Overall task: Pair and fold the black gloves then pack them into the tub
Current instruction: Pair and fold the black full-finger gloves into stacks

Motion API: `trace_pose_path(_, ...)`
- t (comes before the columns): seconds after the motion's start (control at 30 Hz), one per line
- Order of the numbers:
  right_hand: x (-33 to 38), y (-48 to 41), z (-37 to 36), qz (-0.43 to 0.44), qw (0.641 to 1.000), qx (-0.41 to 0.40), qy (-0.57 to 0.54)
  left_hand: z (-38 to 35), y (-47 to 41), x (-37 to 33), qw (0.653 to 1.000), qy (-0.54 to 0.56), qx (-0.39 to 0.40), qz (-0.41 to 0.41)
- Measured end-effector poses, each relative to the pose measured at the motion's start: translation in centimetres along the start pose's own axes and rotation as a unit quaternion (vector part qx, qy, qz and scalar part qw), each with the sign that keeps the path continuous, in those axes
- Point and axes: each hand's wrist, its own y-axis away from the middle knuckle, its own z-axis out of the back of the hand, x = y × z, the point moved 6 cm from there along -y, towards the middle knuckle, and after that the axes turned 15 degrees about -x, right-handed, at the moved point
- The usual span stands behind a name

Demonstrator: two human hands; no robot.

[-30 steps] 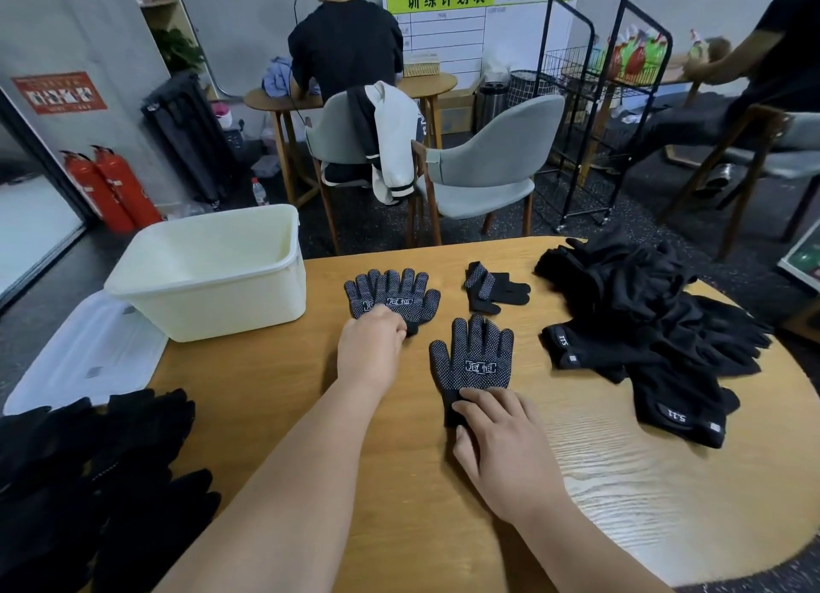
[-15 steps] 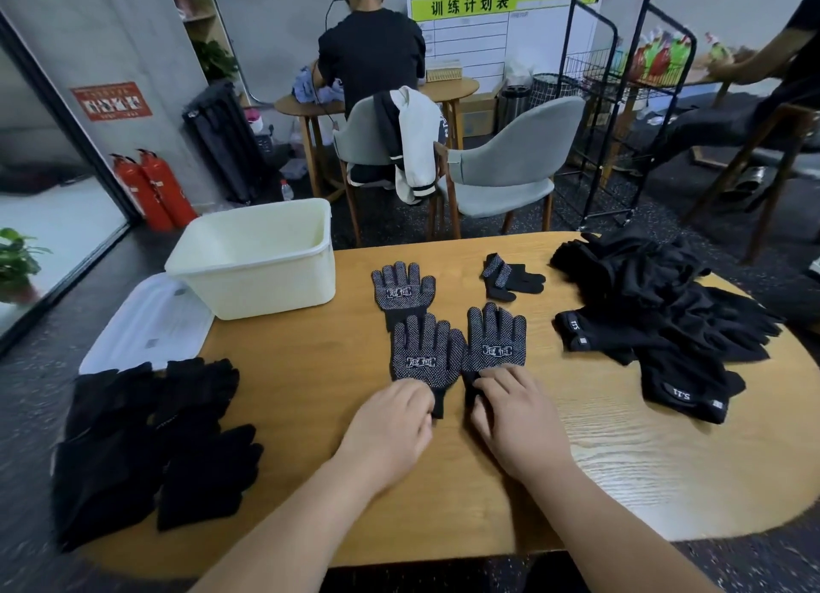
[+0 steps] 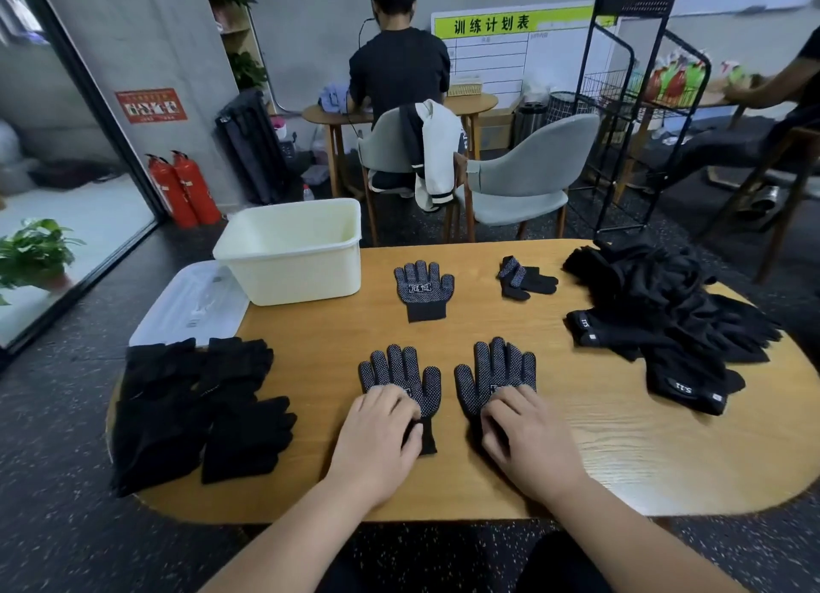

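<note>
Tabletop point(image 3: 621, 450): oval, wood-grained, rounded ends.

- Tub point(image 3: 301, 277): cream, open-topped, at the far left edge. No gloves show inside it.
- Clear plastic tray point(image 3: 191, 299): touches the tub's left side and overhangs the tabletop's edge.
- Flat stack point(image 3: 195, 406) of plain black gloves: fills the near left end and reaches past that rim.
- Loose pile point(image 3: 665, 313) of black gloves: heaped along the far right edge.
- Folded pair point(image 3: 523, 277): small, far centre-right, apart from the pile.
- Third dotted glove point(image 3: 423, 286): flat, fingers pointing away, just right of the tub.
- Left dotted glove point(image 3: 399, 379) and right dotted glove point(image 3: 494, 375): side by side near the centre, a strip of bare wood between them.
- Left hand point(image 3: 381, 433): lies on the left glove's lower palm and cuff, fingers lightly bent, pressing, not closed round it.
- Right hand point(image 3: 528, 433): lies likewise on the right glove.

Bare wood: the near right quarter, the band along the near edge, and the middle ground between the near gloves and the third.
</note>
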Motion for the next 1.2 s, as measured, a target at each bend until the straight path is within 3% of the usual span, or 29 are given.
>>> trace_pose_path(0.07, -0.8, 0.0, -0.1, -0.062, 0.998, -0.003, 0.002, -0.8, 0.1, 0.6, 0.997, -0.025, 0.054, 0.055)
trace_pose_path(0.17, -2.4, 0.0, -1.7, -0.17, 0.974, 0.127, 0.078, -2.6, 0.5, 1.1, 0.982, -0.061, 0.156, 0.084)
trace_pose_path(0.27, -3.2, -0.9, -2.3, -0.196, 0.949, 0.219, 0.114, -2.9, 0.1, 1.2, 0.976, -0.07, 0.189, 0.08)
trace_pose_path(0.43, -3.2, -3.3, -3.2, -0.194, 0.948, 0.216, 0.126, -2.4, -1.6, 1.1, 0.982, -0.054, 0.137, 0.116)
trace_pose_path(0.53, -3.3, -3.3, -4.8, -0.194, 0.94, 0.253, 0.124, -3.8, -1.7, 1.3, 0.973, -0.071, 0.183, 0.124)
trace_pose_path(0.73, -2.5, -5.5, -6.1, -0.184, 0.957, 0.186, 0.129, -4.5, -4.2, 1.2, 0.975, -0.087, 0.135, 0.156)
trace_pose_path(0.87, -2.9, -5.0, -8.2, -0.172, 0.947, 0.234, 0.136, -6.0, -3.9, 1.8, 0.976, -0.095, 0.148, 0.126)
trace_pose_path(1.2, -2.8, -4.2, -8.0, -0.117, 0.954, 0.244, 0.131, -6.5, -4.3, 3.3, 0.975, -0.11, 0.175, 0.087)
